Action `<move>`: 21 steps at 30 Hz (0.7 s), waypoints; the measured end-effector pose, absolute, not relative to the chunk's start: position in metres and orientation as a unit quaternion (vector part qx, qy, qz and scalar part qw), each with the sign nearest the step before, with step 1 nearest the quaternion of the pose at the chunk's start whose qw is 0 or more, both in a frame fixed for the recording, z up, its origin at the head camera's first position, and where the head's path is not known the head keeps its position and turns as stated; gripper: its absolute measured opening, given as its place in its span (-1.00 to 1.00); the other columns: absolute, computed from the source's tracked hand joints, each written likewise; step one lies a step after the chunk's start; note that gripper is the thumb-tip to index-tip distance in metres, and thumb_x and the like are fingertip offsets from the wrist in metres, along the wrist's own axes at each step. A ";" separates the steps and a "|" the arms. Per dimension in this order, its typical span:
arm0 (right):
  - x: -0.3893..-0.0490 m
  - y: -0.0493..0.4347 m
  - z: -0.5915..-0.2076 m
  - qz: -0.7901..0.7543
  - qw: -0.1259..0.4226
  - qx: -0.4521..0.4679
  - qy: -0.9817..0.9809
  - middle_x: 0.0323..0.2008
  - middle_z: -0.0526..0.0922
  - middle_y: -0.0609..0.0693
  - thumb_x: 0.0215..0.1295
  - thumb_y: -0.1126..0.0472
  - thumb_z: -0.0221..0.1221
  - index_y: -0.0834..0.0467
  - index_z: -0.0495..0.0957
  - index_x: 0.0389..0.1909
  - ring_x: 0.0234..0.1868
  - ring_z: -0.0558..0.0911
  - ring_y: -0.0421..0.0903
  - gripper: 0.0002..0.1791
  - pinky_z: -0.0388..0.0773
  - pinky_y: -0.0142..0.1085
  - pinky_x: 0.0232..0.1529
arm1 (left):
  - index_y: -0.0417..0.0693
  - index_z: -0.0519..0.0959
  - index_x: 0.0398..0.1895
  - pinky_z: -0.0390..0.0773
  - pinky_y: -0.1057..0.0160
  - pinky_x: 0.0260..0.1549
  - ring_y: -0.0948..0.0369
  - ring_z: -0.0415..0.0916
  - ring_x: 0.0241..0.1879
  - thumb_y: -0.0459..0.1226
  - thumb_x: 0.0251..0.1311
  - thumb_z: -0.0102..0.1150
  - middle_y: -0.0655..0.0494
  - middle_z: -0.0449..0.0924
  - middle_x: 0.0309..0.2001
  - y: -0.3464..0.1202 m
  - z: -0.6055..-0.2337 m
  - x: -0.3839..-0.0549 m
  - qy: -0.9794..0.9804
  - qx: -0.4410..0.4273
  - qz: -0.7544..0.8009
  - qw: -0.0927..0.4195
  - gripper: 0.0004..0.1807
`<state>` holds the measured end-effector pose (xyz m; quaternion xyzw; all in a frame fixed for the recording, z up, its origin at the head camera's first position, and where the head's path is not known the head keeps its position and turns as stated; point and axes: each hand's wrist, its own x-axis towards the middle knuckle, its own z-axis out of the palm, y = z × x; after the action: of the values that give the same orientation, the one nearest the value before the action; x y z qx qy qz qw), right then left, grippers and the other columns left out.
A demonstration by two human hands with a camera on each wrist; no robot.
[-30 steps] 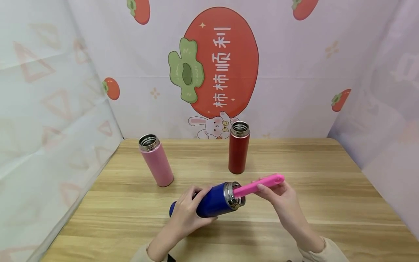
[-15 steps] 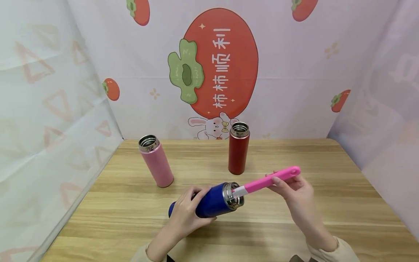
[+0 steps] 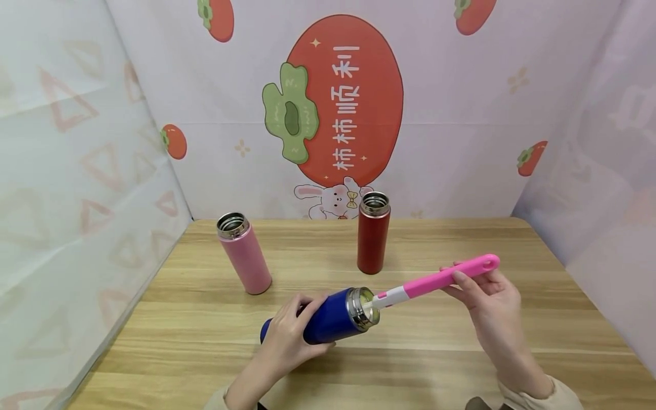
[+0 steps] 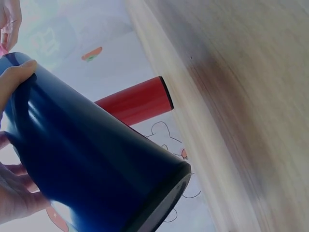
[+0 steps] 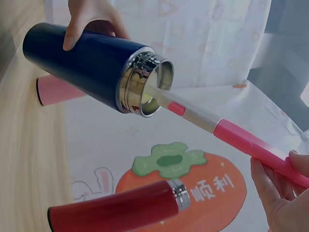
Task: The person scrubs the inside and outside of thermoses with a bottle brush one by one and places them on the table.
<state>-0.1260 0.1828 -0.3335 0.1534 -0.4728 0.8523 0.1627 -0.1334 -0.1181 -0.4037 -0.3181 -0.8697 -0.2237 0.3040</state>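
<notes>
My left hand [image 3: 289,339] grips a blue thermos bottle [image 3: 332,316], tilted with its steel mouth toward the right. In the left wrist view the thumb and fingers lie round the blue body. Between thumb and fingers, my right hand [image 3: 496,312] pinches the pink handle of a bottle brush [image 3: 435,282]. The brush's white shaft [image 5: 193,116] runs into the bottle's mouth. Something pale yellow shows just inside the rim; the rest of the brush head is hidden in the bottle.
A pink bottle [image 3: 247,259] without a lid stands at the left on the wooden table [image 3: 461,245]. Farther back, a lidless red bottle [image 3: 372,242] stands near the middle. Behind the table hangs a printed cloth [image 3: 451,114], with more cloth at both sides.
My right hand has drawn the brush outward to the right, so its white shaft and a bit of yellow now show at the mouth. My left hand and the blue bottle stay nearly in place.
</notes>
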 end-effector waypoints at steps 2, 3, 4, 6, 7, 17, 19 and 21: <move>-0.126 0.185 -0.333 0.856 0.162 0.156 -0.465 -0.35 0.61 0.18 0.15 0.63 -0.10 0.43 0.45 -0.24 -0.22 0.62 0.05 -0.77 0.50 -0.16 -0.22 | -0.01 0.43 0.05 0.49 0.20 -0.33 0.23 0.44 -0.28 -0.02 -0.53 0.47 0.11 0.41 -0.24 -0.119 -0.404 -0.133 -0.871 -0.319 -0.220 0.302 -0.14; -0.126 0.187 -0.332 0.858 0.162 0.155 -0.462 -0.35 0.62 0.19 0.15 0.64 -0.11 0.43 0.45 -0.24 -0.22 0.62 0.06 -0.77 0.50 -0.16 -0.22 | 0.00 0.43 0.06 0.49 0.20 -0.33 0.23 0.44 -0.28 -0.02 -0.53 0.47 0.10 0.41 -0.24 -0.119 -0.403 -0.132 -0.871 -0.320 -0.218 0.301 -0.14; -0.126 0.188 -0.332 0.860 0.161 0.154 -0.459 -0.36 0.62 0.19 0.15 0.64 -0.11 0.44 0.45 -0.25 -0.23 0.62 0.07 -0.77 0.50 -0.16 -0.22 | 0.00 0.43 0.06 0.48 0.19 -0.34 0.23 0.44 -0.29 -0.02 -0.54 0.47 0.10 0.41 -0.25 -0.119 -0.403 -0.132 -0.871 -0.321 -0.216 0.301 -0.13; -0.125 0.190 -0.331 0.864 0.163 0.152 -0.452 -0.38 0.62 0.19 0.15 0.64 -0.11 0.44 0.46 -0.26 -0.24 0.62 0.07 -0.78 0.50 -0.16 -0.23 | 0.01 0.42 0.07 0.49 0.19 -0.34 0.23 0.44 -0.29 -0.01 -0.54 0.47 0.10 0.41 -0.25 -0.120 -0.403 -0.132 -0.873 -0.322 -0.214 0.298 -0.12; -0.126 0.190 -0.330 0.866 0.164 0.151 -0.448 -0.38 0.61 0.19 0.15 0.64 -0.11 0.44 0.46 -0.26 -0.24 0.62 0.07 -0.77 0.50 -0.16 -0.23 | 0.02 0.41 0.08 0.49 0.19 -0.34 0.23 0.44 -0.29 -0.01 -0.53 0.47 0.10 0.41 -0.25 -0.120 -0.403 -0.132 -0.874 -0.321 -0.213 0.296 -0.12; -0.127 0.203 -0.328 0.888 0.168 0.166 -0.394 -0.38 0.59 0.24 0.14 0.66 -0.16 0.50 0.45 -0.23 -0.29 0.63 0.08 -0.74 0.51 -0.14 -0.26 | 0.06 0.38 0.11 0.48 0.21 -0.35 0.25 0.44 -0.30 0.00 -0.53 0.47 0.12 0.40 -0.23 -0.124 -0.401 -0.133 -0.875 -0.321 -0.211 0.295 -0.09; -0.127 0.205 -0.327 0.890 0.167 0.163 -0.392 -0.38 0.59 0.24 0.15 0.66 -0.16 0.51 0.45 -0.23 -0.29 0.63 0.08 -0.75 0.51 -0.14 -0.26 | 0.08 0.37 0.12 0.48 0.21 -0.35 0.25 0.43 -0.30 0.00 -0.53 0.47 0.13 0.39 -0.23 -0.126 -0.402 -0.133 -0.876 -0.319 -0.211 0.292 -0.08; -0.126 0.206 -0.327 0.890 0.164 0.164 -0.393 -0.38 0.59 0.24 0.15 0.66 -0.17 0.51 0.44 -0.22 -0.28 0.62 0.09 -0.75 0.50 -0.14 -0.25 | 0.10 0.36 0.13 0.48 0.20 -0.35 0.25 0.43 -0.29 0.00 -0.52 0.47 0.13 0.39 -0.23 -0.126 -0.402 -0.133 -0.877 -0.319 -0.211 0.289 -0.08</move>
<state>-0.1263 0.2061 -0.3267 0.1638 -0.3932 0.8898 0.1640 -0.1326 -0.1264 -0.4017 -0.3194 -0.8774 -0.2108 0.2894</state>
